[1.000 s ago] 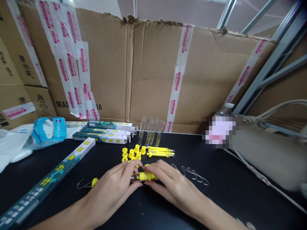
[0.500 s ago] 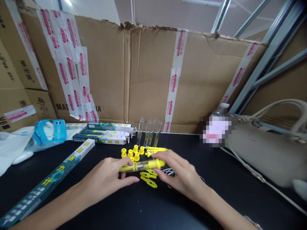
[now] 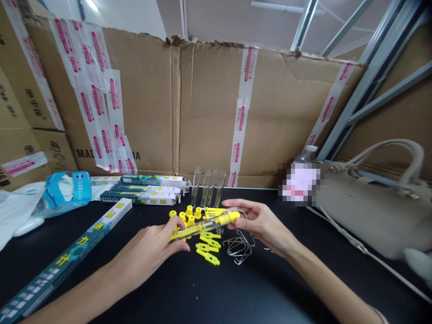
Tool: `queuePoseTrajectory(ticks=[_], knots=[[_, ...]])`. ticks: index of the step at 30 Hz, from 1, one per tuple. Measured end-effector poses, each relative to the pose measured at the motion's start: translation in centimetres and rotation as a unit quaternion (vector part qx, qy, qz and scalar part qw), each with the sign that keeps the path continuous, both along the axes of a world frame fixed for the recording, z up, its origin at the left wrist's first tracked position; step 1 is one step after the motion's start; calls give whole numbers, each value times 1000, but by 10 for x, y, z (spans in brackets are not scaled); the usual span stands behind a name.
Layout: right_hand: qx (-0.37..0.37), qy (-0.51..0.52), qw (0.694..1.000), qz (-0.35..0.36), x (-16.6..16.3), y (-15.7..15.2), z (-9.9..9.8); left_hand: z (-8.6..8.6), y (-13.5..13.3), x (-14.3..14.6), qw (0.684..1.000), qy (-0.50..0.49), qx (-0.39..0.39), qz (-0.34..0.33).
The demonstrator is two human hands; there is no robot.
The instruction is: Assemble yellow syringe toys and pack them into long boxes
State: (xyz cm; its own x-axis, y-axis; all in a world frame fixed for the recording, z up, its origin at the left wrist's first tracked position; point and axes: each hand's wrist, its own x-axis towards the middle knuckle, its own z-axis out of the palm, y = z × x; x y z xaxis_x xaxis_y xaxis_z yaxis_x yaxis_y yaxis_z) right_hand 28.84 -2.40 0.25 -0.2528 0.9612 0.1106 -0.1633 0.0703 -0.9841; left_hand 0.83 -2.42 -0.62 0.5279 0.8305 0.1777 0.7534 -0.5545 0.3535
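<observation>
Yellow and clear plastic, and both hands were busy with it! One tube [image 3: 204,226] hung above the bench [image 3: 189,288], the left hand [image 3: 158,238] closed round one end, thumb below and fingers over the top. Its long axis climbed from that grip, tilted, away to the right, and that was the relation that counted: left hand at one end of the tube, right hand [image 3: 263,222] at the other, right where the end cap [image 3: 234,217] sat. That right hand was half open, thumb by the end cap, fingers parted above, a bent wire [image 3: 238,210] curving past them; whether it pinched anything, you couldn't tell.

On to the count! Nearer than the tube lay four tabs [image 3: 206,256]; near and right of it, a tangle of hooks [image 3: 239,258], too crossed to number. Just beyond the tube came at least five caps [image 3: 197,213] and two rods [image 3: 216,210], partly covered. Farther beyond it stood four vials [image 3: 204,189], and well left of it, one long box [image 3: 80,246].
</observation>
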Motion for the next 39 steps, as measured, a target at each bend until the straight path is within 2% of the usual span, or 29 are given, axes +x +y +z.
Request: queuePoseTrajectory(ticks=[3, 5, 11, 14, 17, 21, 24, 26, 28, 32, 35, 37, 39], knots=[[-51, -14, 996, 77, 7, 2, 1, 3, 1, -1, 993, 84, 81, 10], [-72, -36, 991, 103, 12, 5, 0, 6, 2, -2, 984, 140, 109, 27], [-79, -89, 990, 74, 37, 14, 2, 9, 5, -1, 975, 185, 117, 39], [-74, -71, 992, 70, 47, 17, 4, 7, 2, 2, 982, 150, 107, 29], [-85, -21, 995, 57, 47, 18, 0, 5, -3, 5, 997, 51, 48, 30], [-93, 79, 992, 22, 32, 20, -9, -1, -5, 6, 994, -81, -37, 59], [-56, 133, 989, -1, 14, 16, -13, -6, -1, 7, 985, -149, -66, 61], [-13, 135, 991, 12, -1, 10, -15, -8, 0, 10, 976, -196, -88, 47], [2, 134, 989, 62, -16, 1, -18, -8, -2, 14, 965, -232, -115, 38], [-43, 137, 984, 106, -40, -14, -25, -5, -14, 22, 958, -245, -148, -4], [-74, 159, 979, 99, -47, -19, -24, 1, -19, 22, 958, -238, -151, -46], [-68, 172, 979, 81, -45, -18, -20, 7, -12, 16, 968, -219, -114, -38], [-56, 177, 980, 67, -40, -15, -15, 15, 6, 5, 983, -178, -39, 6]])
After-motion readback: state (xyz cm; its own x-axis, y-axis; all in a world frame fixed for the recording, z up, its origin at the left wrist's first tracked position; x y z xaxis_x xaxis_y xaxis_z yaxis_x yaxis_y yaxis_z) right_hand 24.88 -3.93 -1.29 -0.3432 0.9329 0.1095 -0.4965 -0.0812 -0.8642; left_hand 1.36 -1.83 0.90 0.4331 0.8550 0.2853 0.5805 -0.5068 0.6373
